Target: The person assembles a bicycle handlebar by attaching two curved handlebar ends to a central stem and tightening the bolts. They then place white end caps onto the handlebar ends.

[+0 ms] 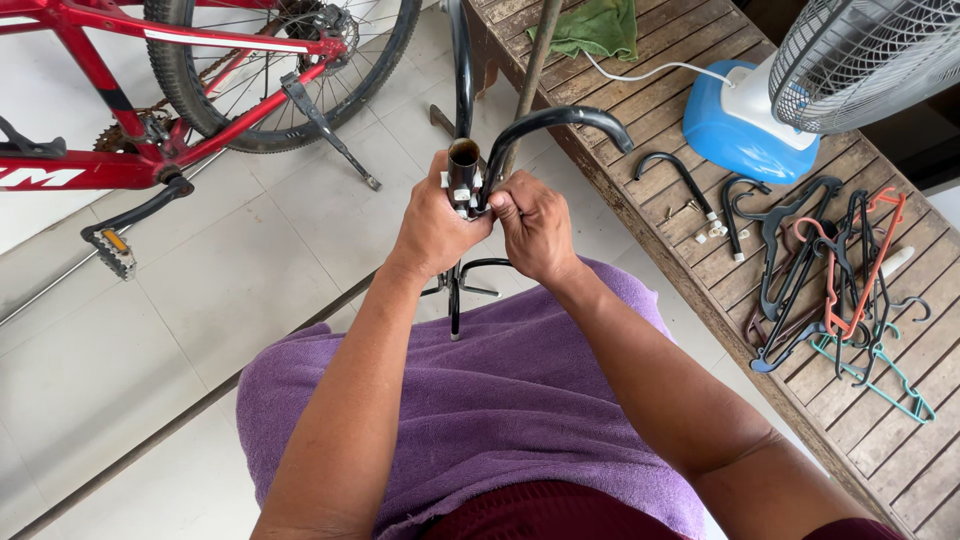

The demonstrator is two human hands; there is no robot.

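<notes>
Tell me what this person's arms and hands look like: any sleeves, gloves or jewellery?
Both arms are bare all the way up, with no sleeves in view. The left hand and right hand wear no gloves, and no rings, watch or bracelets show. The nails look short. A purple towel lies over the lap.

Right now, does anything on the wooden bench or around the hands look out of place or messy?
Yes: the plastic clothes hangers lie in a tangled heap on the slatted wooden bench, and two curved black metal arms lie loose beside small white fittings. Both hands grip a black metal tube.
</notes>
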